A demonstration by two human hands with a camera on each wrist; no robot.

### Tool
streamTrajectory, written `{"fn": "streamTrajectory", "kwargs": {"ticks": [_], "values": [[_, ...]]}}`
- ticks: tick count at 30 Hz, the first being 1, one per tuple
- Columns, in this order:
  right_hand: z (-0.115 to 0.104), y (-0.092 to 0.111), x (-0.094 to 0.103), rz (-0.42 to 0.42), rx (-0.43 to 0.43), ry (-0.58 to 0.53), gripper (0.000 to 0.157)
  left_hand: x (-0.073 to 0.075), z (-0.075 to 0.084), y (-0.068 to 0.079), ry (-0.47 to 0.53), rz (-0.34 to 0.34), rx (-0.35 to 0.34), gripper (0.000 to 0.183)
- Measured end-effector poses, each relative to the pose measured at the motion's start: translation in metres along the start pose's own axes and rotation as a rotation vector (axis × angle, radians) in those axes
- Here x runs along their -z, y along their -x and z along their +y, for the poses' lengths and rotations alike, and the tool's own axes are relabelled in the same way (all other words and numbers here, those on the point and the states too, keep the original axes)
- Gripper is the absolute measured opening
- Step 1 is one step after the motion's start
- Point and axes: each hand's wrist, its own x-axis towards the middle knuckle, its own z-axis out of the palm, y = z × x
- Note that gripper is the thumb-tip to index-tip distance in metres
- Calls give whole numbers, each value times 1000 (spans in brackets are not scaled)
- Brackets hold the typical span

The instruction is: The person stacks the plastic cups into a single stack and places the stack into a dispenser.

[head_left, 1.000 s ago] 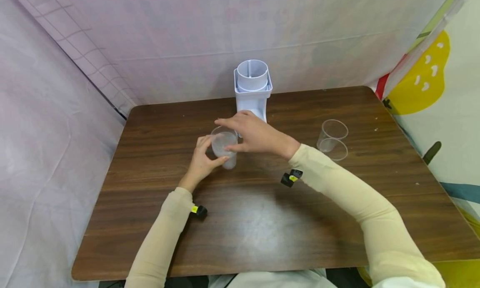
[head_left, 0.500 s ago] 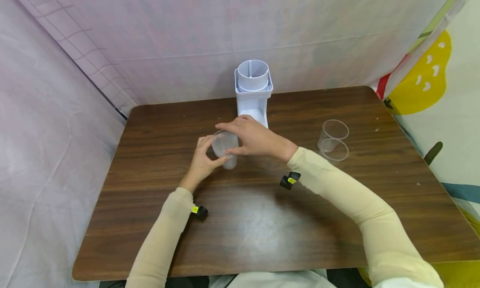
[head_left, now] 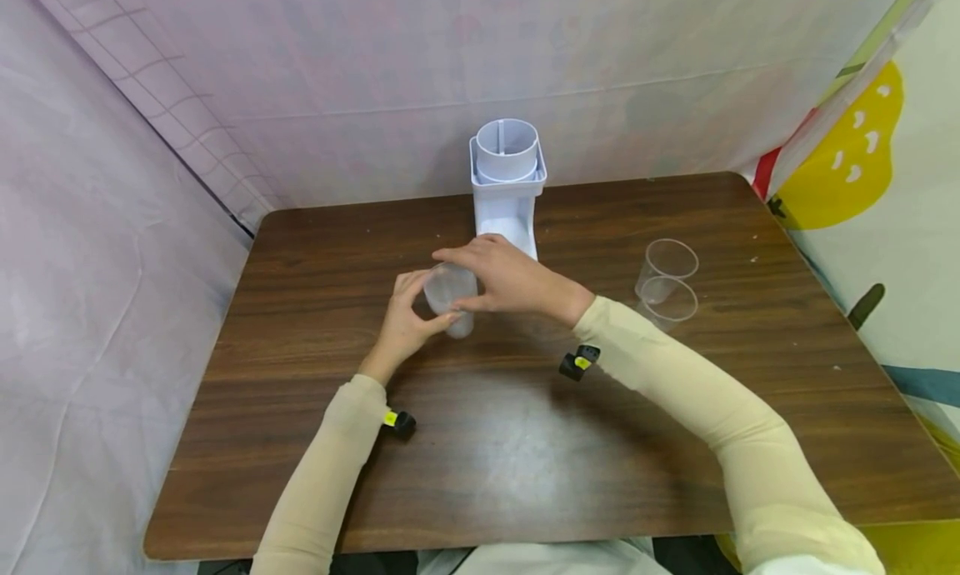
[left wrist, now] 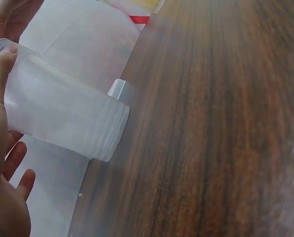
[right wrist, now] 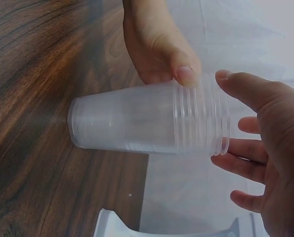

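Observation:
A stack of clear plastic cups [head_left: 461, 325] stands upright near the table's middle. My left hand [head_left: 403, 325] grips it from the left, with the thumb and fingers round its upper part. The right hand [head_left: 510, 279] reaches over from the right and holds the topmost rim between thumb and fingers. In the right wrist view several rims of the nested cups [right wrist: 132, 121] lie close together, the thumb and fingertips right at the last one. The left wrist view shows the stack's base [left wrist: 112, 131] close over the tabletop.
A white holder [head_left: 506, 200] with a round tube on top stands at the table's back, just behind the right hand. Two clear cups [head_left: 671, 300] stand to the right. A fabric curtain [head_left: 360, 92] hangs along the back of the brown table [head_left: 315, 475].
The right hand has moved slightly down and nearer, and the top cup's rim has sunk lower into the stack. The left hand has kept its grip in place.

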Motion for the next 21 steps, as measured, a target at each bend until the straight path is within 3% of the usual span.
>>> {"fn": "streamTrajectory", "kwargs": {"ticks": [6, 11, 21], "values": [[1, 0, -2, 10, 1, -11, 73, 2, -3, 4, -21, -16, 3, 72], [2, 0, -3, 21, 5, -17, 75, 3, -5, 9, -26, -43, 47, 82], [3, 3, 5, 66, -11, -9, 73, 6, 5, -1, 47, 6, 6, 92]]}}
